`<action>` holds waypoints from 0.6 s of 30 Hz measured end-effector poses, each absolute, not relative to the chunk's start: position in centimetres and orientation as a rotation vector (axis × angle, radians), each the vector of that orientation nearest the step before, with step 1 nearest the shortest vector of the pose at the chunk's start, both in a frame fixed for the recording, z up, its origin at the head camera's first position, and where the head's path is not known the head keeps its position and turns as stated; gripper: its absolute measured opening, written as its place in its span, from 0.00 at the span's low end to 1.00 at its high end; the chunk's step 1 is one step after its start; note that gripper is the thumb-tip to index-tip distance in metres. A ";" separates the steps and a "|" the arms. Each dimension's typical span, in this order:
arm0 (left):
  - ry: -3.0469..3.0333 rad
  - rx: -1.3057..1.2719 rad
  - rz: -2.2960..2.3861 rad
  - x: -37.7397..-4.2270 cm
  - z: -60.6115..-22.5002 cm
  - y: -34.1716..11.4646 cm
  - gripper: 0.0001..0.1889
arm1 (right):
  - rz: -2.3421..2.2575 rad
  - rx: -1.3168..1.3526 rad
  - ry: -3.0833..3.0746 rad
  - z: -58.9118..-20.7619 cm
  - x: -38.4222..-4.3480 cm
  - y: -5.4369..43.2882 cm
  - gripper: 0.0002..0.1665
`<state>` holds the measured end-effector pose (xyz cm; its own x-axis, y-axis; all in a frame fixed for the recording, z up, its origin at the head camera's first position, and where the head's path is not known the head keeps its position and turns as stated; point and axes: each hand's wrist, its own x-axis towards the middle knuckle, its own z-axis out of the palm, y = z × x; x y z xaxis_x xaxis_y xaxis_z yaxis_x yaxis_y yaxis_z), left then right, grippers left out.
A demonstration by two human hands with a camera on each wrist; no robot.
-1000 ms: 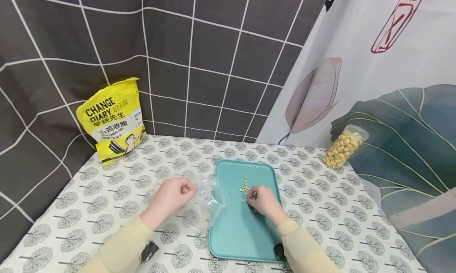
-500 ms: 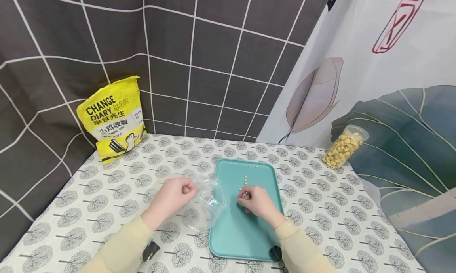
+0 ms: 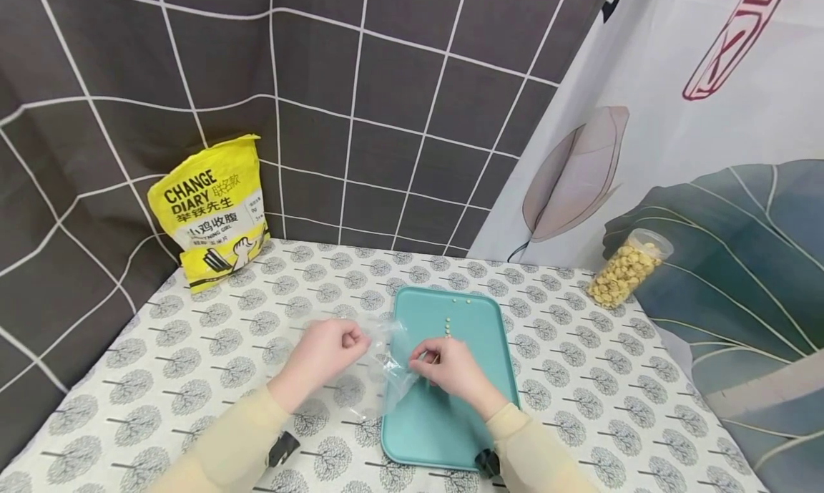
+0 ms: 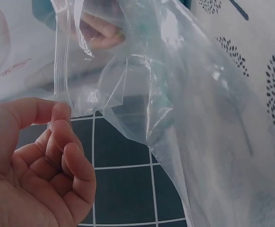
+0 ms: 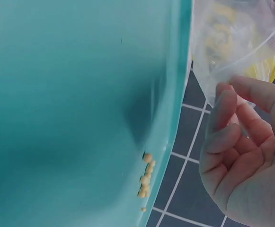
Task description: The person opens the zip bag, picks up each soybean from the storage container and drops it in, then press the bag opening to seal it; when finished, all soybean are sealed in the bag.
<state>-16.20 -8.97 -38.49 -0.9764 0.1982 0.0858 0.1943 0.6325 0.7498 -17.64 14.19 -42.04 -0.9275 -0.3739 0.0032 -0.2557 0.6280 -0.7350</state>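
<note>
Head view: right hand close to a clear plastic zip bag.
The left hand pinches the bag, which overhangs a teal rectangular tray bearing small round yellow kernels; the right fingers are bunched together, contents hidden. The slack bag might buckle if nudged, scattering anything dropped there. Compared with half a second ago, the right hand has moved left, toward the bag.

A thin, see-through plastic bag is catching sharp, glossy highlights along its creases. A smooth teal tray, seemingly plastic, is showing a soft sheen. A yellow pouch is looking matt and lightly creased; a clear, plastic-looking jar is shining. Tree-print cloth is lying matt, and dark gridded fabric is hanging in dull folds.
</note>
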 end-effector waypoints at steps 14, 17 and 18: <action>2.857 0.385 1.292 -16.2 -38.7 -8.6 0.07 | -1.172 -0.603 2.679 -42.5 -17.5 13.3 0.02; 2.873 0.374 1.289 -16.2 -38.8 -8.7 0.08 | -1.173 -0.601 2.678 -42.4 -17.5 13.3 0.02; 2.876 0.369 1.286 -16.3 -38.8 -8.7 0.08 | -1.173 -0.602 2.679 -42.4 -17.5 13.4 0.02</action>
